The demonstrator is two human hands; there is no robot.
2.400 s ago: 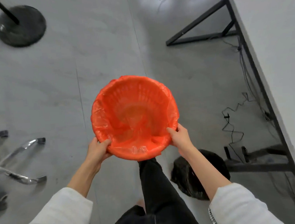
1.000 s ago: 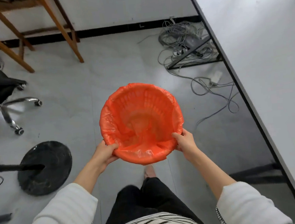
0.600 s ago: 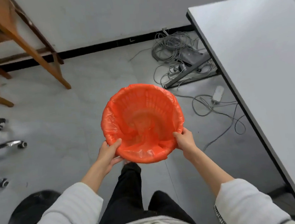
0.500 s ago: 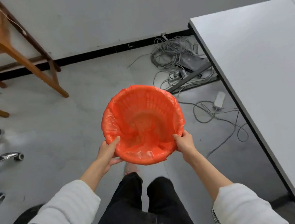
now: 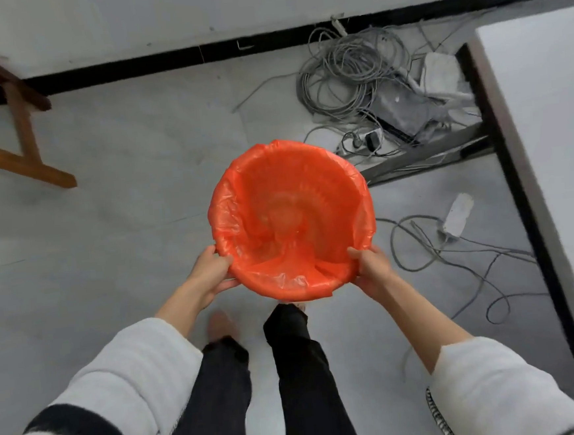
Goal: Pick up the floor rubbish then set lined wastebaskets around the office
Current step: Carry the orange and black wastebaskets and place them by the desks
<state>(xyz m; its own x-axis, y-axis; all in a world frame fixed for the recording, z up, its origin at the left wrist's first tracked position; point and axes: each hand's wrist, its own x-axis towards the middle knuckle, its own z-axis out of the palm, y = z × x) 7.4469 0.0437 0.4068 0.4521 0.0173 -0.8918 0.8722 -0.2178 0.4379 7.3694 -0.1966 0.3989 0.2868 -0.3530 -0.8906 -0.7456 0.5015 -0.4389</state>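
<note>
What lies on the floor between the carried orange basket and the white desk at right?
Head view: loose grey cables and a white power adapter on grey floor.

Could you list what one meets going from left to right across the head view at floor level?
Wooden frame legs → left hand → orange-lined wastebasket → right hand → white power adapter → grey desk.

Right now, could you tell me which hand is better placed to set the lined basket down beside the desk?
Probably the right hand: it grips the wastebasket rim on the side nearest the desk, where the cables lie. The left hand holds the far rim and could steady it.
</note>
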